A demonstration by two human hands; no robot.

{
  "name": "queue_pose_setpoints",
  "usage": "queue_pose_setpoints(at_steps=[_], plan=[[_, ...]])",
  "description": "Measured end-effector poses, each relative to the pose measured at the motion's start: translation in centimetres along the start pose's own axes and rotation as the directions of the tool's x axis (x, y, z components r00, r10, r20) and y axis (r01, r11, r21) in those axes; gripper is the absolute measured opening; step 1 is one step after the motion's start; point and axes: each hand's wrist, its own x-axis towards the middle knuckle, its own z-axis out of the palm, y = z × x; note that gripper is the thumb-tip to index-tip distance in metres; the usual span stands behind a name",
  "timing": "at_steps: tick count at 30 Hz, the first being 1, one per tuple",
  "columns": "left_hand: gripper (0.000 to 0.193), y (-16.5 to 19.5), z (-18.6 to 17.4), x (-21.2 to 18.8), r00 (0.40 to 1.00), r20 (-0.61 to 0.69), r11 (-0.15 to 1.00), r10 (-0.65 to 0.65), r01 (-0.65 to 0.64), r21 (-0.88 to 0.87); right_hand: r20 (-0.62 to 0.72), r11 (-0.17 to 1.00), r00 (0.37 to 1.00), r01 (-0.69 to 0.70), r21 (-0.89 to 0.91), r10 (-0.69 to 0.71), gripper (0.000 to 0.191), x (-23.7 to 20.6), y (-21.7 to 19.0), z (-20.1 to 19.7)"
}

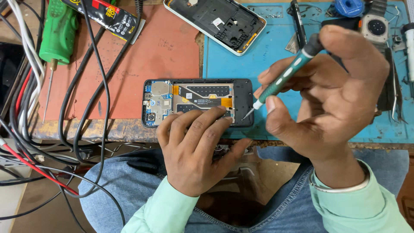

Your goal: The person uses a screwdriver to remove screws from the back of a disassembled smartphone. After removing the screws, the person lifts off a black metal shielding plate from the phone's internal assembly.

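Black plastic frames the opened phone (pixel 198 102) that lies flat in the middle of the head view, with its back cover off, so you see the silver shield, the blue board and the orange flex strip inside. It rests across the seam between the reddish-brown rubber mat (pixel 142 64) on the left and the blue work mat (pixel 267 60) on the right.

Your left hand (pixel 196 151) comes from the bottom centre of the frame. Its fingers (pixel 189 123) are bent and press on the lower edge of the phone; they hold nothing else.

Your right hand (pixel 332 95) is at the right of the frame. Its thumb and fingers are closed around the green-handled precision screwdriver with a black cap (pixel 284 77), and the thin metal tip touches the lower right corner of the phone.

At the top centre lies a second phone shell, light-coloured with a black inside (pixel 220 21). In the upper left you see a green soldering tool (pixel 58 32) and a black glue tube (pixel 108 15). Black, white and red cables (pixel 51 142) hang at the left. A square watch body (pixel 376 28) and metal tweezers (pixel 396 95) lie at the upper right.
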Motion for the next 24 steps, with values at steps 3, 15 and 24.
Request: queue_pose_setpoints(at_steps=[3,15,24], plan=[[0.045,0.0,0.1,-0.2,1.0,0.007,1.0,0.01,-0.01,0.009,-0.007,1.0,1.0,0.025,-0.002,-0.025,0.072,0.0,0.1,0.5],[0.043,0.0,0.1,-0.3,1.0,0.008,1.0,0.006,-0.006,0.016,-0.014,0.993,0.995,0.095,0.066,-0.094,0.075,0.4,0.5,1.0],[0.042,-0.2,0.2,-0.6,1.0,0.024,1.0,0.007,-0.007,-0.001,0.11,0.994,0.994,-0.009,0.11,-0.004,0.067,2.3,-2.1,0.9]])
